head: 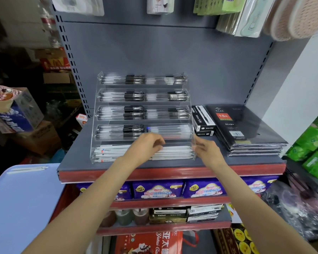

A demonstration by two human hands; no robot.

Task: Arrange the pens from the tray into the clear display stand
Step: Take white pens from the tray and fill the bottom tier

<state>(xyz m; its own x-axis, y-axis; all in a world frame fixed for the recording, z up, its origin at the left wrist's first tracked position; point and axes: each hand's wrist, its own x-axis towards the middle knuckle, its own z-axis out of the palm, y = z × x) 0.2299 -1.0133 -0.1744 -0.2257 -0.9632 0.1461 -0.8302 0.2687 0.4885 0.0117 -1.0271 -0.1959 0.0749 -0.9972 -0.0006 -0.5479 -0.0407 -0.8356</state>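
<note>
Left hand: the left hand (147,143) reaches into the lowest tier of the stand, fingers curled down onto the white pens (174,153) lying there; whether it pinches one or only presses on them I cannot tell.
Right hand: the right hand (204,146) sits at the stand's right front corner with loosely bent fingers, touching or just beside the clear side wall and holding nothing that I can see.
Stand: the clear display stand (99,125) sits on the grey shelf (228,160), four upper tiers filled mostly with black-capped pens (134,97), the bottom tier holding the white ones.
Tray: the pale blue tray (22,198) is at lower left, well apart from the stand, with what look like two white pens left (28,169) near its far edge.
Risk, stand: the stand looks light, so a push from the left hand could slide it back or skew it if the right hand is not bracing it.
Risk, pens: the bottom tier looks nearly full, and pressing more in could roll a pen over the low front lip onto the shelf or down to the floor.
Risk, order: stirring the row could leave pens crossed instead of lying parallel.
Risk, neighbours: the black boxes (203,119) stand just beside the stand's right wall, so a sideways shift would knock them.
</note>
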